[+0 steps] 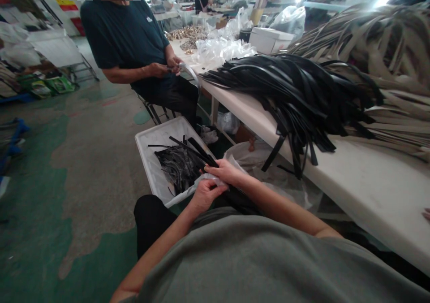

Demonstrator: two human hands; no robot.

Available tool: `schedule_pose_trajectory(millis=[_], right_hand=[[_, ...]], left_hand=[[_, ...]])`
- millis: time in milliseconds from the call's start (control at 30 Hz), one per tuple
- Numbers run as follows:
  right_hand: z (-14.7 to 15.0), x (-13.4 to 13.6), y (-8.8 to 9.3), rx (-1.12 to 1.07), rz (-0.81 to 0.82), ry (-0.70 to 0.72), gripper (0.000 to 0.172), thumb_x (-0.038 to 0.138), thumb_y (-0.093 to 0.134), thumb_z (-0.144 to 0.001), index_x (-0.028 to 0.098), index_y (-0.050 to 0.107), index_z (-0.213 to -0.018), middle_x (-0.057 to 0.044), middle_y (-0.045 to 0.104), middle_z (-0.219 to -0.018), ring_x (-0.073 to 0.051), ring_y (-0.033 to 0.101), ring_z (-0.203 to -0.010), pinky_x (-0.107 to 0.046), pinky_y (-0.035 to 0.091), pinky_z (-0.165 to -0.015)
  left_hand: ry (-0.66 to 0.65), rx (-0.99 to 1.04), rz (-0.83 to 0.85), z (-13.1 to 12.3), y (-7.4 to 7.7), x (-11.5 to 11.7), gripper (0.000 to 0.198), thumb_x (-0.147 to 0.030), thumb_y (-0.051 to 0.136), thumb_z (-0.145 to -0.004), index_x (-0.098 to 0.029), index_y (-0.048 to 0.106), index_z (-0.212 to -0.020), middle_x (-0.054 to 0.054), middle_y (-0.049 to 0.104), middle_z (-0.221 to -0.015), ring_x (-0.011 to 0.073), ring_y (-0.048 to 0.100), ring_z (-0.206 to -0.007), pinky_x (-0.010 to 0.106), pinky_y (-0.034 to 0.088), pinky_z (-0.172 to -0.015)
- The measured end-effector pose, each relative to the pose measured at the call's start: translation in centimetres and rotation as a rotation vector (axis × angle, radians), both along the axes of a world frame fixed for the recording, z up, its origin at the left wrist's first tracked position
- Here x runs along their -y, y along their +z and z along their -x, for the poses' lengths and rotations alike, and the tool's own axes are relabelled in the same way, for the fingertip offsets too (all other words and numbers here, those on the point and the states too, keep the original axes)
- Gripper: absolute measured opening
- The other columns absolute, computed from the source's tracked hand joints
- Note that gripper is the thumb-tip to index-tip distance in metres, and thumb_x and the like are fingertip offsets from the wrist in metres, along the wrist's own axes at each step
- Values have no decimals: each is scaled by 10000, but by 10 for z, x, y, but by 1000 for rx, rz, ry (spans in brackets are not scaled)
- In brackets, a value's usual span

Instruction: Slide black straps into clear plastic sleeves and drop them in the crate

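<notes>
1. while seated over a white bin [151, 146], gripped a black strap bundle [204, 157] in right hand [224, 172].
2. pinched its clear plastic wrap [188, 191] with left hand [204, 194].
3. likely mid-unwrapping; next called for peeling the wrap free.

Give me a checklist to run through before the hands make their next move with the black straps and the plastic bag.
1. Left hand has a grip on the clear plastic bag: ok, fingers closed on its edge.
2. Right hand on the black straps: ok, it holds the bundle over the lap.
3. White bin within reach: ok, on the floor just beyond the hands, with loose straps inside.
4. Strap pile steady on the white table: not ok, several ends hang over the edge.
5. Seated co-worker clear of the hands: ok, well apart.
6. Bag mouth open: cannot tell.
</notes>
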State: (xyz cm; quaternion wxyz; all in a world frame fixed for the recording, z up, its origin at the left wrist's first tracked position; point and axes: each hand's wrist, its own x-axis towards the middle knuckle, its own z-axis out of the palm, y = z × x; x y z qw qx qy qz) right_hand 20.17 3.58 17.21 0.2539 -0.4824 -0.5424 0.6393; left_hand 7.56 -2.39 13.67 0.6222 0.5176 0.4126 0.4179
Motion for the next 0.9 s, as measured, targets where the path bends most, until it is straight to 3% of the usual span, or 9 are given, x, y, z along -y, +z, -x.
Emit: schedule_pose_trajectory(millis=[67,167,233,300,367,500,633,900], right_hand=[[3,-3,4,-79,6,-77,365,498,704,-708,145,658,-787,-13,667,-723,-128,586,-644,-231,471,-590],[-11,-13,16,-234,-54,-365,433,572,677,-716,156,616,-819,-13,645,-686,-116,579,-577,-236,484,-563],[-26,-16,23,-247,-99,-465,454,596,662,-726,162,594,-839,7,601,-615,-97,542,-496,-220,458,-502],[-35,-13,26,-160,-104,-372,447,595,646,-746,159,587,-826,29,551,-539,-83,484,-413,-205,398,-424],[-37,-2,25,-36,-80,-174,432,587,621,-771,157,580,-790,35,534,-498,-80,457,-369,-200,357,-383],[-27,27,17,140,-55,80,392,555,566,-820,165,563,-782,34,556,-503,-85,492,-375,-188,356,-379],[-18,36,17,189,-56,155,347,509,528,-850,168,562,-797,42,559,-514,-82,506,-389,-182,367,-395],[-12,28,10,290,-104,121,279,423,490,-888,181,535,-757,35,591,-547,-84,531,-415,-185,390,-424]], left_hand=[[51,82,100,2,-5,2,146,-306,804,-671,-187,763,-747,44,722,-729,183,632,-707,307,511,-718],[322,346,300,17,-2,-6,215,-307,811,-674,-161,741,-816,68,744,-886,170,668,-813,279,521,-767],[497,498,422,33,3,-18,175,-270,790,-702,-151,714,-805,68,741,-894,152,679,-812,252,526,-733],[598,592,507,50,9,-32,100,-214,749,-743,-146,688,-781,57,734,-847,140,685,-787,238,529,-705],[655,661,558,61,14,-44,53,-181,704,-782,-146,668,-767,42,724,-792,128,684,-746,234,533,-696],[687,745,596,65,20,-55,76,-170,633,-840,-150,657,-771,33,722,-768,125,689,-726,235,543,-683],[658,725,606,59,22,-55,57,-163,650,-824,-144,662,-771,39,726,-768,136,696,-732,226,543,-656],[654,678,640,50,24,-51,68,-137,626,-832,-138,665,-777,30,722,-712,127,686,-680,233,571,-666]])
